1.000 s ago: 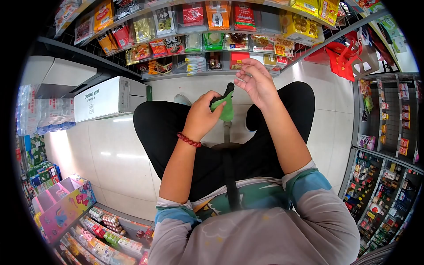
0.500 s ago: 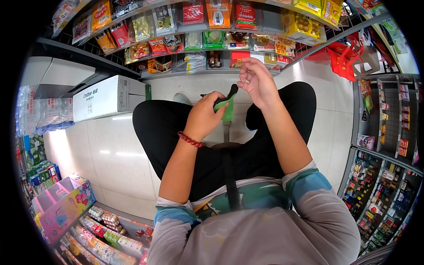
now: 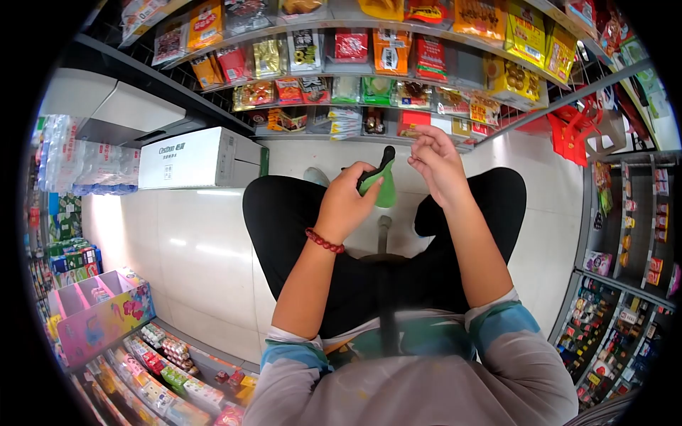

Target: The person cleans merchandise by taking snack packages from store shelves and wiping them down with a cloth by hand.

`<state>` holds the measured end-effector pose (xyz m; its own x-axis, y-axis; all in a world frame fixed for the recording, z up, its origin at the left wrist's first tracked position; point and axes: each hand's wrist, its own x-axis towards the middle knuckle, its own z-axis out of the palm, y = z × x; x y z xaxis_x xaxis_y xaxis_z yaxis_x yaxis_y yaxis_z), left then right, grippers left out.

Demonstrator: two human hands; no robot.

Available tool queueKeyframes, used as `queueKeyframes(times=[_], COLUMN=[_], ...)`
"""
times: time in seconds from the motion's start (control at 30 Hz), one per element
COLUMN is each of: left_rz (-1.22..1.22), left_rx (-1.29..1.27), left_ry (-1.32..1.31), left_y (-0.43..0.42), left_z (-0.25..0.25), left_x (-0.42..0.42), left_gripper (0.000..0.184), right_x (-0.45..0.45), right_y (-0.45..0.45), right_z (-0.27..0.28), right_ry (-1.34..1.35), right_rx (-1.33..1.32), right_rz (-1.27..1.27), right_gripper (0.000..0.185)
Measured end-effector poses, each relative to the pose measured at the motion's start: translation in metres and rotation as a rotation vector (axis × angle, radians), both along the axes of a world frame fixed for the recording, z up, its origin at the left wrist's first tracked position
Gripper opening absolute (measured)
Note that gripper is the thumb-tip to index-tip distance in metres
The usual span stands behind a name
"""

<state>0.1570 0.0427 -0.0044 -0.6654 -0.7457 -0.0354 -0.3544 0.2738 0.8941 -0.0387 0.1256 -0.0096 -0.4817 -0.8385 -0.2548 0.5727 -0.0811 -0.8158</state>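
My left hand (image 3: pixel 342 206), with a red bead bracelet on its wrist, is wrapped round a green and black flexible piece (image 3: pixel 386 190). The green part hangs down beyond the fingers, and a black rounded end sticks up above them. I cannot tell what kind of thing it is. Just to its right, my right hand (image 3: pixel 442 170) is raised and apart from the piece. Its thumb and fingertips are drawn together in a pinch. Whatever lies between them is too small to see.
Shelves of packaged snacks (image 3: pixel 348 46) stand ahead. To the left are a white carton (image 3: pixel 181 162) and packs of water bottles (image 3: pixel 92 160). A pink display box (image 3: pixel 106 316) sits on the lower-left shelf. Red bags (image 3: pixel 570 138) hang at right. A stool post (image 3: pixel 383 231) shows between my knees.
The whole view has shifted, so shelves and hands appear lower and further right. My right fingers have curled in more. The left hand keeps its hold on the green and black piece.
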Motion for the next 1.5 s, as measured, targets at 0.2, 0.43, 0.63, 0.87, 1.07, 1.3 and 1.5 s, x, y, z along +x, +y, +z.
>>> queueKeyframes(times=[0.2, 0.43, 0.63, 0.87, 1.07, 1.3, 1.5], left_rz=[0.015, 0.007, 0.002, 0.019, 0.039, 0.045, 0.052], left_rx=[-0.033, 0.04, 0.056, 0.033, -0.005, -0.025, -0.001], left_ry=[0.023, 0.014, -0.015, 0.006, 0.034, 0.027, 0.048], left_y=[-0.004, -0.005, -0.006, -0.007, -0.009, -0.006, -0.002], left_z=[0.006, 0.009, 0.012, 0.009, 0.004, 0.007, 0.009], left_x=[0.002, 0.005, 0.007, 0.008, 0.007, 0.009, 0.01], left_gripper=[0.022, 0.026, 0.026, 0.026, 0.025, 0.025, 0.024], right_x=[0.001, 0.005, 0.005, 0.008, 0.012, 0.015, 0.014], right_y=[-0.002, -0.007, -0.006, -0.007, -0.007, -0.002, 0.004], right_z=[-0.006, -0.006, -0.007, -0.01, -0.014, -0.015, -0.014], right_ry=[0.029, 0.019, 0.0, 0.027, 0.08, 0.114, 0.127], right_rx=[0.001, 0.047, 0.078, 0.066, 0.076, 0.069, 0.057], right_rz=[0.035, 0.017, 0.027, 0.025, 0.031, 0.05, 0.065], right_gripper=[0.04, 0.036, 0.034, 0.027, 0.009, 0.009, 0.009])
